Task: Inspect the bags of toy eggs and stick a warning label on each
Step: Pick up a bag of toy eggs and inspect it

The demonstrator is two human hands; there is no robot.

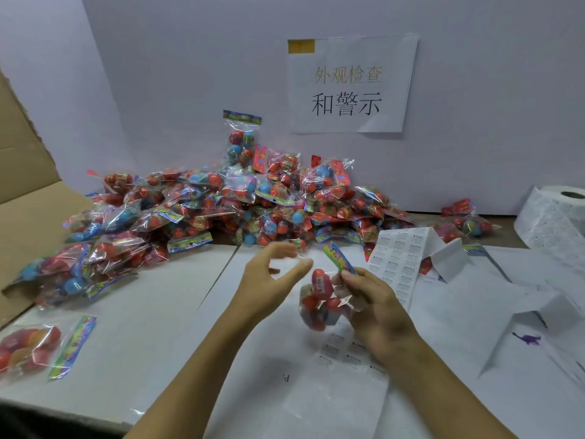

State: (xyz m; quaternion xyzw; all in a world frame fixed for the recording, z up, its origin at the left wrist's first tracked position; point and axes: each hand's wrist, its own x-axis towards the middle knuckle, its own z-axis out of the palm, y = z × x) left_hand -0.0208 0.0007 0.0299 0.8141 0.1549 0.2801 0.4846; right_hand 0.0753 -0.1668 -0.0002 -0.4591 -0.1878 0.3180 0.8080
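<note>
Right now the right hand (376,307) pinches a clear bag of toy eggs (319,301) by its colourful header card (338,258), thumb and fingers closed on the card so the bag hangs above the white table (152,337) at centre. The left hand (269,280) is just beside it, fingers loosely curved and spread, holding nothing; its fingertips sit close to the top red egg without clearly touching. Behind, a big pile of bagged eggs (228,210) runs along the wall, one bag standing upright against it. A single bag (34,348) lies flat at the near left edge. A strip of warning labels (395,264) trails across the table just right of the held bag, and a label roll (554,217) stands at far right. A paper sign (348,87) with Chinese characters is taped to the wall, and a cardboard box flap (22,172) rises at left.
</note>
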